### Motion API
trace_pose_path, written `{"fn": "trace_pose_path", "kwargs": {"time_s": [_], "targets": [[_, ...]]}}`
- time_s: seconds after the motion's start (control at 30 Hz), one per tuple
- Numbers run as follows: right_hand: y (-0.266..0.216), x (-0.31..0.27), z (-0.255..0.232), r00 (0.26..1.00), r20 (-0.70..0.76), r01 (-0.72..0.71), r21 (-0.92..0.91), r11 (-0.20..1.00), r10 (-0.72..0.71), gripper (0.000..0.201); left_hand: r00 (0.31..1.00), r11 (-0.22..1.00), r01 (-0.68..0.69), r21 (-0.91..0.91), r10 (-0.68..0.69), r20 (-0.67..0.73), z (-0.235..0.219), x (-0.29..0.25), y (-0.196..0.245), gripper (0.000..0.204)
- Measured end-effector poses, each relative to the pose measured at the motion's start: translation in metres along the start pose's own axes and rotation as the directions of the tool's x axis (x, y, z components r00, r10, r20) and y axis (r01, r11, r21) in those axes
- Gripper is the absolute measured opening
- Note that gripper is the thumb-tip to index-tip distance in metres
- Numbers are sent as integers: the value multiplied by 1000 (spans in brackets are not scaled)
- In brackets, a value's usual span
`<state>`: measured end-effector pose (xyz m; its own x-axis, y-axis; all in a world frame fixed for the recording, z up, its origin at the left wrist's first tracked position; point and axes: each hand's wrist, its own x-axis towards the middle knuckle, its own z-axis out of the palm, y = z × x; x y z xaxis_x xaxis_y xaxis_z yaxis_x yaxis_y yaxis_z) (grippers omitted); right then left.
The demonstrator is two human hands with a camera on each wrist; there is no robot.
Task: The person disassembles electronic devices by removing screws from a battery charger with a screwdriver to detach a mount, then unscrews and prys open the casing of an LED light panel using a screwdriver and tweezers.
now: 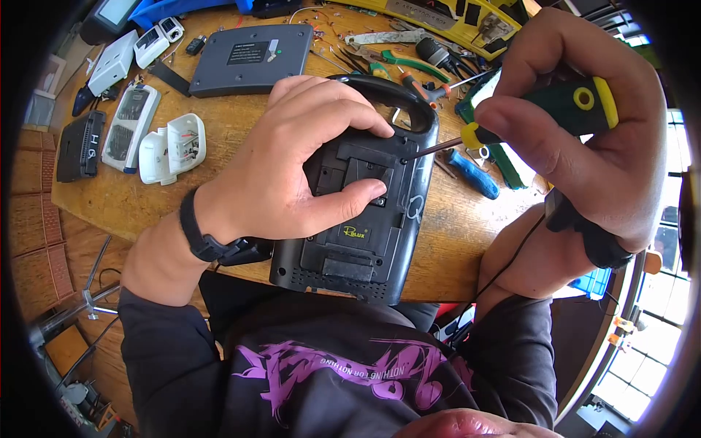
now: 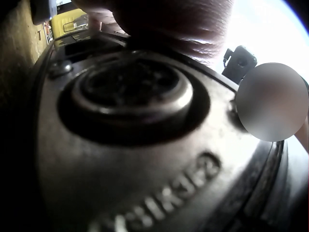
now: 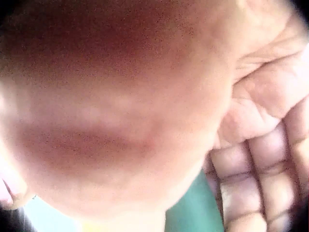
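head view: one white two-part box (image 1: 172, 150), lid open, at left; small pieces inside, too small to identify. one blue bin (image 1: 179, 10), far left, contents unclear. one blue basket (image 1: 590, 283), near right, partly hidden. one black case (image 1: 350, 252), marked "relux", lying at the near middle of the table. one left hand (image 1: 299, 157), fingers and thumb spread over the black case, resting on it, not clenched. one right hand (image 1: 610, 157), grasping one green-and-yellow screwdriver (image 1: 558, 111), its tip at the case's right side. one grey flat case (image 1: 252, 57), far middle-left. one black unit (image 1: 80, 146), marked "h 6", left. one blue-handled tool (image 1: 473, 175), right. surface: one wooden table (image 1: 449, 252), worn. room: one bright gridded window (image 1: 646, 328), right.

left wrist view: one round fitting (image 2: 135, 92) in a metallic-looking face, raised lettering (image 2: 169, 195) nearer; skin above, grip not shown.

right wrist view: palm large and close; folded fingers (image 3: 241, 195) at right, beside a green handle.
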<state>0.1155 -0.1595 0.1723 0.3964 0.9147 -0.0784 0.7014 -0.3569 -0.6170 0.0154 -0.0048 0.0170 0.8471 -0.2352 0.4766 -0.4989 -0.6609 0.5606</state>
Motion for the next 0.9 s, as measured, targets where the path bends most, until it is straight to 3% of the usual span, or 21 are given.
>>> {"fn": "trace_pose_path", "kwargs": {"time_s": [0.53, 0.7, 0.77, 0.8, 0.9], "targets": [[-45, 33, 20, 972, 152, -140, -231, 963, 178, 33, 1000, 1000, -3, 8, 3, 0, 1, -1, -1, 44], [-73, 32, 20, 966, 124, -189, -253, 949, 225, 38, 999, 998, -45, 40, 45, 16, -1, 5, 2, 42], [-70, 21, 8, 966, 101, -203, -260, 944, 236, 40, 992, 988, 76, -132, -88, -89, 2, 11, 3, 35], [-60, 10, -3, 966, 94, -209, -268, 940, 242, 41, 983, 988, -16, -154, -13, -185, 4, 18, 5, 28], [-55, -7, -14, 960, 92, -228, -285, 931, 263, 44, 988, 983, -30, -181, 1, -157, 1, 32, 17, 25]]}}
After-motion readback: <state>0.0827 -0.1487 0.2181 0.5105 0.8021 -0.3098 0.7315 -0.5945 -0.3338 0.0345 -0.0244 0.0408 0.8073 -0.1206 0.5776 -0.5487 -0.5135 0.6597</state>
